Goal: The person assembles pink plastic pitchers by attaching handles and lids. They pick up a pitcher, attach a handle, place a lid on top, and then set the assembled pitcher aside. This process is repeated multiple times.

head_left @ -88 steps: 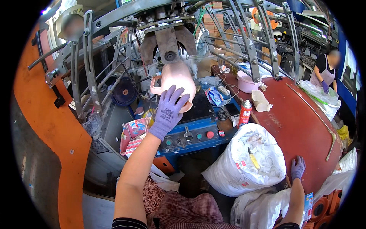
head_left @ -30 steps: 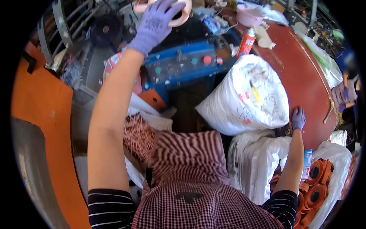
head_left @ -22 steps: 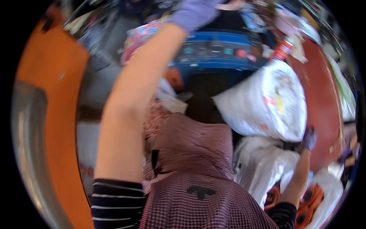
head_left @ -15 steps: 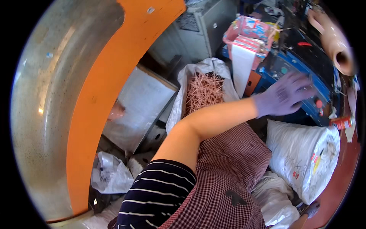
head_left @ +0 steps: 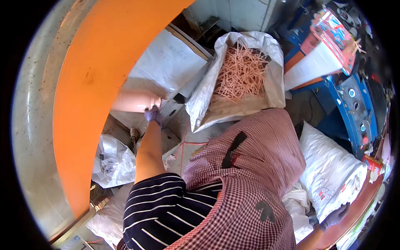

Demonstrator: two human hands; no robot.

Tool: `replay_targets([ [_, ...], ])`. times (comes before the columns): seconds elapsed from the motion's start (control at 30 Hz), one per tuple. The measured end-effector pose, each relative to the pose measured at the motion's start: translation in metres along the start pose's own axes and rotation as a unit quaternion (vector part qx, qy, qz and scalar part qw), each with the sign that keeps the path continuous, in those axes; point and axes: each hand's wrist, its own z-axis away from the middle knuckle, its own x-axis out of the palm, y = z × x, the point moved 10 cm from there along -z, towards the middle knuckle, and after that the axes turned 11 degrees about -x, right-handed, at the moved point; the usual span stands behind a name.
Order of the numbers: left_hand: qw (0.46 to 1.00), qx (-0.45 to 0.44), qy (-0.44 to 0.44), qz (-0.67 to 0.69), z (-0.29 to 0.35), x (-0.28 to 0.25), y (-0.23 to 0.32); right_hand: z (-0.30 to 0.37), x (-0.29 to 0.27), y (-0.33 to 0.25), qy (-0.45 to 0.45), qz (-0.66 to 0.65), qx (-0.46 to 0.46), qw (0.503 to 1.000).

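Observation:
My left hand point(head_left: 153, 116), in a purple-grey glove, is closed at the neck of a large pink plastic bottle point(head_left: 135, 101). The bottle lies on its side, its neck toward me, and its far end is hidden behind the curved orange panel point(head_left: 89, 79). Under it is a pale sloping sheet point(head_left: 166, 62). At the lower right my right hand point(head_left: 336, 216), gloved too, rests with fingers stretched out by the red-brown bench edge point(head_left: 348, 228), beside a full white sack point(head_left: 329, 171).
In front of me stands an open white woven sack point(head_left: 204, 110) of thin pink plastic strips point(head_left: 241, 73). A blue control panel point(head_left: 356, 104) with buttons and a pink basket point(head_left: 329, 25) are on the right. A clear plastic bag point(head_left: 114, 160) lies at the lower left.
My left hand has swung from the control panel across to the bottle at the left and closed on its neck. More of the bottle shows. The view has shifted; my right hand stays by the bench.

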Motion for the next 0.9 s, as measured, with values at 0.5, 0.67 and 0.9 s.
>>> replay_targets([
  [0.5,0.969,0.037,0.187,0.155,-0.114,-0.125,0.023,0.098,0.164,-0.118,-0.355,-0.161,0.001,0.921],
  [0.67,0.891,-0.38,-0.108,0.222,-0.11,-0.039,-0.057,0.127,0.178,-0.091,-0.376,-0.216,0.141,0.89],
  [0.9,0.98,-0.072,-0.008,0.187,-0.196,-0.043,0.018,0.123,0.208,-0.104,-0.452,-0.182,0.077,0.87],
])
